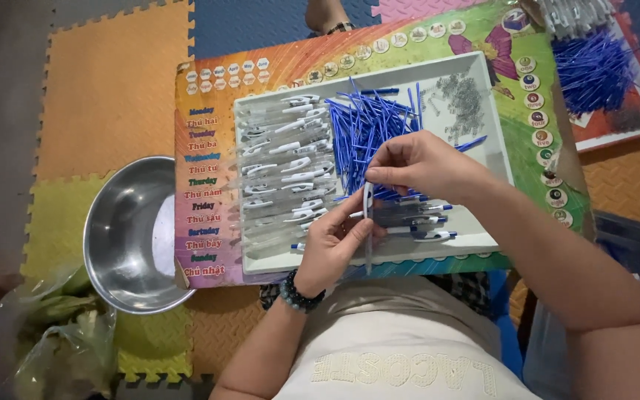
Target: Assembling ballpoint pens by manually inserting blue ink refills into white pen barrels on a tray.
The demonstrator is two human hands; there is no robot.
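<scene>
Both hands meet over the near edge of the white tray (483, 118); the left hand (331, 244) pinches a clear pen barrel (368, 222) upright; the right hand (416, 164) pinches its top end. Blue refills (368, 126) lie heaped just beyond; a steel bowl (124, 237) sits at left.

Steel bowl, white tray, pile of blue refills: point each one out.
steel bowl (124, 222), head view, inner wall
white tray (501, 155), head view, right rim
pile of blue refills (368, 130), head view, middle of heap

Tray (261, 261): centre, on low table (209, 81).
Refills (368, 130): in tray, twelve o'clock.
Bowl (124, 237): nine o'clock of tray.
</scene>
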